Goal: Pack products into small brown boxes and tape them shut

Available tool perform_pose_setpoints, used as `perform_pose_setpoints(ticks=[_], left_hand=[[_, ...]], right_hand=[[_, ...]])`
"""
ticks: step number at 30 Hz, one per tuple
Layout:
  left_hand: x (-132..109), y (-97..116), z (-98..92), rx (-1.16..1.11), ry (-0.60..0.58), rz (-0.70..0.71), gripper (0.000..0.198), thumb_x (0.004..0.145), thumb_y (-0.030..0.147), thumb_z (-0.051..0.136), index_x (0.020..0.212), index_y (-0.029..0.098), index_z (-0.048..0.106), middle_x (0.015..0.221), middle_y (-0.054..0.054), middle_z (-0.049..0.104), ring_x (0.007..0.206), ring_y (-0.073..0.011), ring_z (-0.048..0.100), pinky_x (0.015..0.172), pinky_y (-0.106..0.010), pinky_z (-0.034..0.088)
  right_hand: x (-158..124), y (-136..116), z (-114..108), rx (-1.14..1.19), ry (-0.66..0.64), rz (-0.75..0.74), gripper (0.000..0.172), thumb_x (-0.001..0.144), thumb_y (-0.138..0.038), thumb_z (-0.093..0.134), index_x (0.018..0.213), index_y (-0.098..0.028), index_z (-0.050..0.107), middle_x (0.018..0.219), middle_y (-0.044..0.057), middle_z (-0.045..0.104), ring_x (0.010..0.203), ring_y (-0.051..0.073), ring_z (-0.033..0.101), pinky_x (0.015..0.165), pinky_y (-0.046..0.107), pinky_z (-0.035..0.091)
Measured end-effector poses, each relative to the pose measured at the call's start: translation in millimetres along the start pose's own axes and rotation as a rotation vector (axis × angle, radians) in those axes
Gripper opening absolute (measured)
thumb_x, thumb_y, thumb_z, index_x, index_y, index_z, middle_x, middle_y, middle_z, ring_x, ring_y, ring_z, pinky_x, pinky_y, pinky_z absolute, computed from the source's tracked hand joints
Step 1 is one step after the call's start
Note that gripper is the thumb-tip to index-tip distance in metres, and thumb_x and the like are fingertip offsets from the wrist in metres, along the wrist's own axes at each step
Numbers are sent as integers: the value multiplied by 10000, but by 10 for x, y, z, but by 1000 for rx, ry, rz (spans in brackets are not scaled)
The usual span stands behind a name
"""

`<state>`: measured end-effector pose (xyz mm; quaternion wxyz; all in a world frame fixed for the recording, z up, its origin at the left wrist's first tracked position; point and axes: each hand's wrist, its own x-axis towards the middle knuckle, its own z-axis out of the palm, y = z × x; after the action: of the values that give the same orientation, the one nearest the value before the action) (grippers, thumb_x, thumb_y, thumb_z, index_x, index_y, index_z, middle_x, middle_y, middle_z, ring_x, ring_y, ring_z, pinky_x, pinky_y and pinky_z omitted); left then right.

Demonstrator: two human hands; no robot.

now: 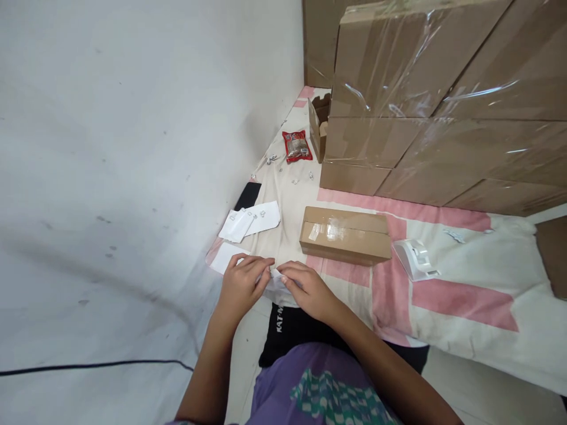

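Observation:
Both hands are close together above the near edge of the cloth-covered surface. My right hand (308, 289) pinches a small piece of white paper (276, 274) between thumb and fingers. Just left of it, my left hand (247, 278) has thumb and fingertips drawn together near that paper; what they grip, if anything, is too small to make out. White paper sheets (264, 216) lie beyond my left hand with small clear bits on them, and another white sheet (224, 256) is partly covered by that hand. A taped cardboard box (345, 234) sits right of the hands.
A white tape dispenser (415, 260) stands right of the box. Farther back are a red packet (296, 146), an open carton (315, 130) and stacked, film-wrapped cardboard boxes (443, 106). A white wall (133, 147) borders the left, and a black cable (97, 365) runs along it.

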<state>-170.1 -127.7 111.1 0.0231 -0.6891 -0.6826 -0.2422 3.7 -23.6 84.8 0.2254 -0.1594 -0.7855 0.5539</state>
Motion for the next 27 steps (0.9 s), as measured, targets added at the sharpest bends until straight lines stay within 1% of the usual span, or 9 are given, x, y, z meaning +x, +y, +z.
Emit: perform_pose_setpoints(ticks=[2,5,9,13,16,20,23,25,27], left_hand=[[-26,-29,3,-41,38,13,231,951,195,570,1164,221,658,1063,-31,772,953,-201,710,914,-416,430],[-63,-61,26,-94,67,36,310,904,289,693,1202,222,640,1090,-43,766,983,-213,703,915,-410,441],[-123,-132,69,-80,120,24,202,926,190,650,1124,228,651,1019,-14,778,913,-186,713,895,-393,439],[-193,-217,95,-21,163,-21,206,923,120,598,1100,214,645,997,-8,773,893,-186,715,890,-397,432],[-247,-277,116,-40,237,-90,219,925,117,570,1116,204,633,1012,-22,765,912,-193,709,876,-386,446],[-340,-377,120,-75,388,-298,208,954,179,547,1147,218,614,1039,-43,747,984,-212,689,900,-381,469],[-420,-440,81,-131,413,-414,212,958,248,579,1168,232,604,1043,-41,729,1026,-220,667,918,-374,480],[-473,-457,51,-162,406,-440,216,955,265,592,1169,233,599,1036,-36,720,1021,-215,659,918,-368,483],[-527,-452,34,-184,394,-465,213,953,278,602,1161,233,597,1031,-32,713,1007,-208,656,910,-363,485]], right_hand=[[8,-9,19,15,15,13,233,1028,-251,471,969,-205,692,1141,73,705,1097,211,634,986,362,467],[31,-22,51,41,19,14,259,1037,-254,451,971,-209,697,1129,72,702,1093,204,635,977,353,480],[77,-45,96,19,0,28,270,1040,-275,450,972,-204,702,1110,78,694,1070,207,632,967,358,484],[126,-75,151,54,-11,33,270,1043,-281,449,1004,-207,707,1106,75,684,1056,194,627,959,337,482],[114,-57,197,82,4,58,265,1039,-296,456,996,-201,700,1080,72,673,1015,189,628,923,320,486],[132,84,255,91,89,208,323,1022,-379,463,849,-187,655,815,26,628,782,177,598,745,294,488],[437,264,300,159,208,291,282,980,-399,494,927,-183,667,828,28,663,788,194,610,736,301,503],[815,394,343,218,278,326,274,951,-350,489,1065,-174,665,930,56,707,845,213,645,786,326,532],[1220,509,399,239,346,404,386,942,-284,433,1278,-158,575,1054,98,717,876,216,674,813,349,554]])
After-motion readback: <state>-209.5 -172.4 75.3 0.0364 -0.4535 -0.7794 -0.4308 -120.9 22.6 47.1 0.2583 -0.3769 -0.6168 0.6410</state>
